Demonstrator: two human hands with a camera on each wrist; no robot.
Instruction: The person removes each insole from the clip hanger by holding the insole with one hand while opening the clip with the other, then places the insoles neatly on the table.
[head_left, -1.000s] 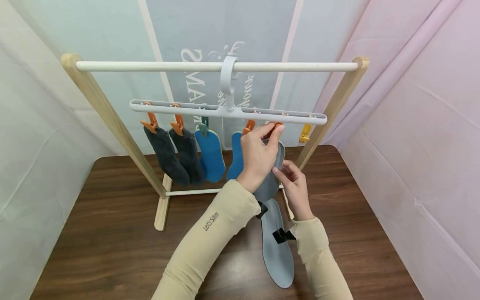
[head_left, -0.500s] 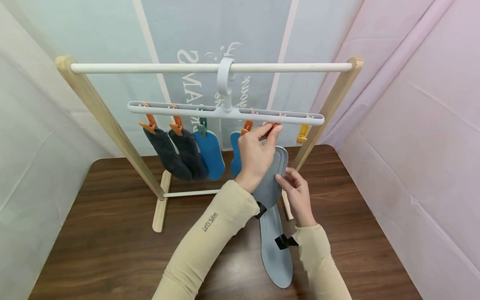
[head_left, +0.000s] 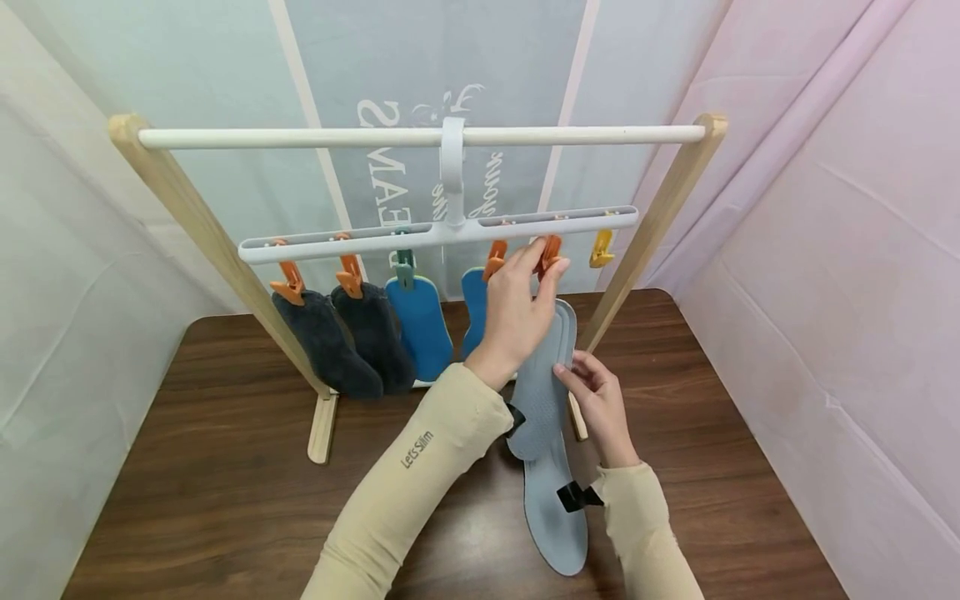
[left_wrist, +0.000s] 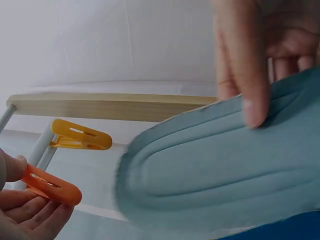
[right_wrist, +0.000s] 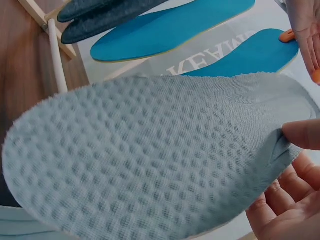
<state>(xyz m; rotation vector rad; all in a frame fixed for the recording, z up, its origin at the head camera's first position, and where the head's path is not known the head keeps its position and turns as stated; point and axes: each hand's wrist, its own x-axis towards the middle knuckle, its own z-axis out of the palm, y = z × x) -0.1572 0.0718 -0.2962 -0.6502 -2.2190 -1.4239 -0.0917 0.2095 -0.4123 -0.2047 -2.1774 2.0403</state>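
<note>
My left hand (head_left: 516,312) pinches an orange clip (left_wrist: 56,189) that hangs from the right half of a white hanger (head_left: 352,242). In my right hand (head_left: 602,410) a grey insole (head_left: 542,392) is held between thumb and fingers near its side edge. The insole's top end lies below the clip and apart from it, as the left wrist view shows. Its dotted underside fills much of the right wrist view. A second grey insole (head_left: 558,525) lies on the table, partly covered by the held one.
From the hanger hang dark socks (head_left: 322,342) on orange clips, a blue insole (head_left: 422,329) on a green clip (head_left: 404,271), and another blue insole (head_left: 474,304). A yellow clip (head_left: 602,248) hangs at the right end. A wooden rack (head_left: 180,208) with a white rod (head_left: 300,137) carries the hanger.
The held grey insole has come down, away from the orange clip, together with my right hand. The hanger has tilted, its left end lower and its right end higher.
</note>
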